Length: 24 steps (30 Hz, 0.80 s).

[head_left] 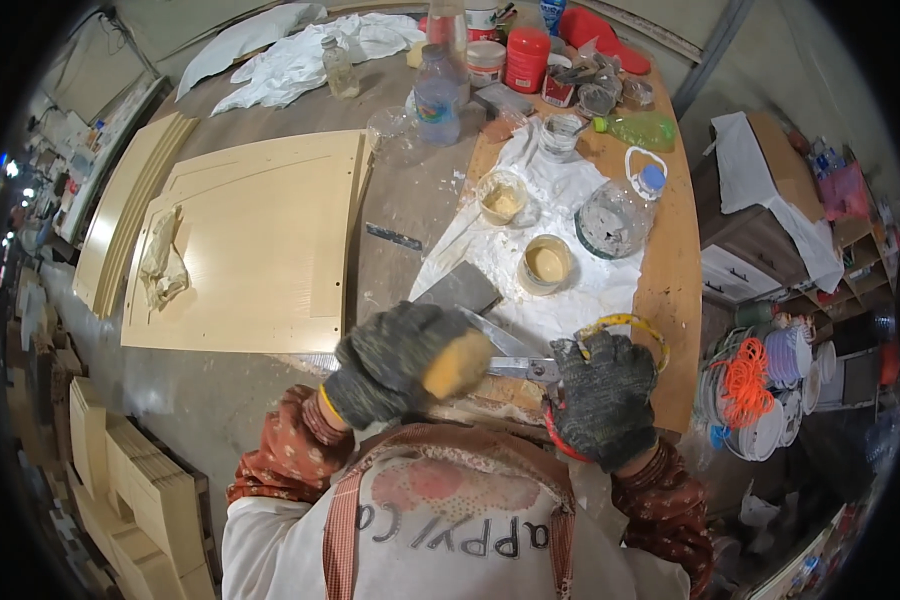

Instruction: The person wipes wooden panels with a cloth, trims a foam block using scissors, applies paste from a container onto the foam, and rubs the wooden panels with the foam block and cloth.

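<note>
In dark grey work gloves, both my hands are in front of my chest at the near edge of the table. My left hand (395, 355) grips a tan sponge-like piece (457, 368), slightly blurred. My right hand (607, 395) is closed round the scissors (530, 369), whose handles show yellow on one side and red on the other. The blades point left toward the tan piece and look spread apart. Whether they touch it I cannot tell. Just beyond my left hand lies a dark grey flat block (460, 290).
Two cups of beige paste, one nearer (547, 264) and one farther (502, 197), stand on a white cloth (450, 235) beside a big clear jug (615, 218). Cream panels (250, 240) lie left, with a crumpled cloth (163, 260) on top. Bottles and a red tub (526, 60) crowd the back.
</note>
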Motion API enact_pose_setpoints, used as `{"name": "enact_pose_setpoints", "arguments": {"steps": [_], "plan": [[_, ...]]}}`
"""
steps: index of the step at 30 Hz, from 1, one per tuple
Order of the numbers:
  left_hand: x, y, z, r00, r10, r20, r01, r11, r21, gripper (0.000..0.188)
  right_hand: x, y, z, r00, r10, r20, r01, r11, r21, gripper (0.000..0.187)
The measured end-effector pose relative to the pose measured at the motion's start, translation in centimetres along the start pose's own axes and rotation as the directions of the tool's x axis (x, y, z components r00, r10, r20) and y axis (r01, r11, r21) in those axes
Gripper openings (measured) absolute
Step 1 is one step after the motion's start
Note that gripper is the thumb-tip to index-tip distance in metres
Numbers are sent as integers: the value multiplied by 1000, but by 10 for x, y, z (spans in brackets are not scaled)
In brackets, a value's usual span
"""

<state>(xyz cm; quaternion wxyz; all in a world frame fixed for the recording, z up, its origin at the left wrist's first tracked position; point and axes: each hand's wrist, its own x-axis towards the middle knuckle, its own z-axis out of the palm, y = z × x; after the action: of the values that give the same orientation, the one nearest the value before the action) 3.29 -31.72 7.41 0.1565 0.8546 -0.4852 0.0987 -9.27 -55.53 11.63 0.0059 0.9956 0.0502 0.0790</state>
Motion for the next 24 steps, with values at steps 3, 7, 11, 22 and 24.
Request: {"name": "enact_pose_setpoints", "arguments": {"steps": [3, 7, 11, 22, 24], "plan": [[-4, -17, -22, 974, -209, 91, 212, 977, -26, 67, -12, 14, 12, 999, 26, -35, -20, 987, 158, 40], [-23, -41, -23, 947, -297, -124, 255, 927, -275, 60, -35, 36, 34, 992, 127, -4, -123, 969, 215, 47], [-30, -38, -13, 874, -481, -62, 355, 722, -594, 68, -33, 52, 58, 999, 27, -33, -20, 978, 209, 42], [-48, -40, -13, 725, -689, 11, 351, 355, -866, 71, 88, 62, -14, 961, -266, 74, 248, 950, 188, 46], [-50, -31, -8, 679, -734, -5, 272, 259, -927, 71, 138, 48, -19, 910, -402, -101, 414, 896, 160, 45]]}}
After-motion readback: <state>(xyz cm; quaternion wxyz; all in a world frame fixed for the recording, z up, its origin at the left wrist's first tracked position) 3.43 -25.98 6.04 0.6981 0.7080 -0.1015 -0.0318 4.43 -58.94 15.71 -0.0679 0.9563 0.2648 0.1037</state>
